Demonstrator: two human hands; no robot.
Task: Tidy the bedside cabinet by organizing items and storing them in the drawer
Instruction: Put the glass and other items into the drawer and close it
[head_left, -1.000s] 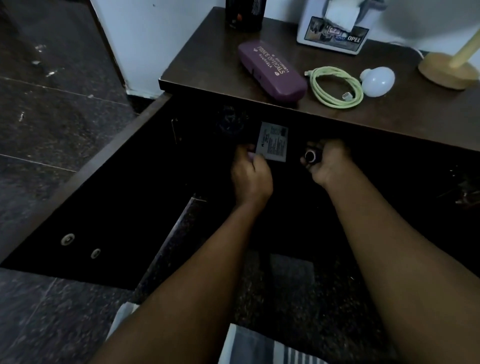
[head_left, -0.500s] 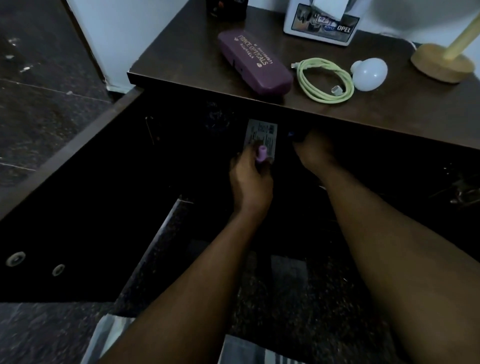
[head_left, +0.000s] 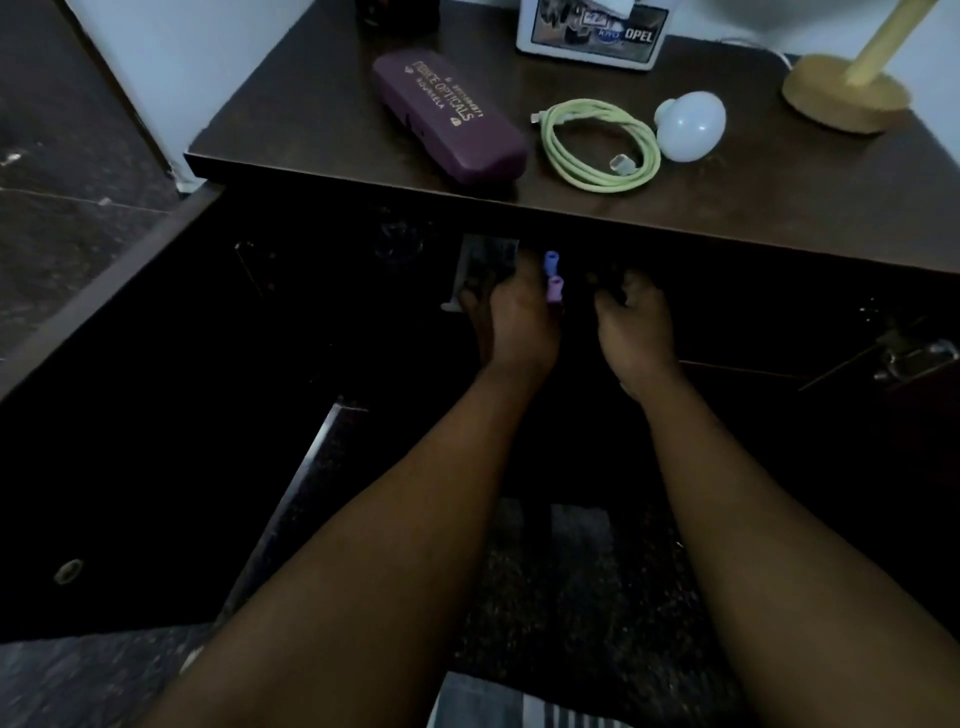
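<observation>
Both hands reach into the dark open drawer just under the front edge of the bedside cabinet top. My left hand pinches two small tubes, one purple and one blue, with a grey printed card right behind its fingers. My right hand sits beside it with curled fingers, and the shadow hides whether it holds anything. On the top lie a purple glasses case, a coiled green cable and a white bulb.
At the back of the top stand a white tissue box, a dark cup and a wooden lamp base. The drawer's left wall runs diagonally. A metal latch sticks out at the right. Dark stone floor lies below.
The small dark cylinder seen in my right hand a second ago is out of sight. My left hand now shows purple and blue tubes. Both hands have drawn closer together.
</observation>
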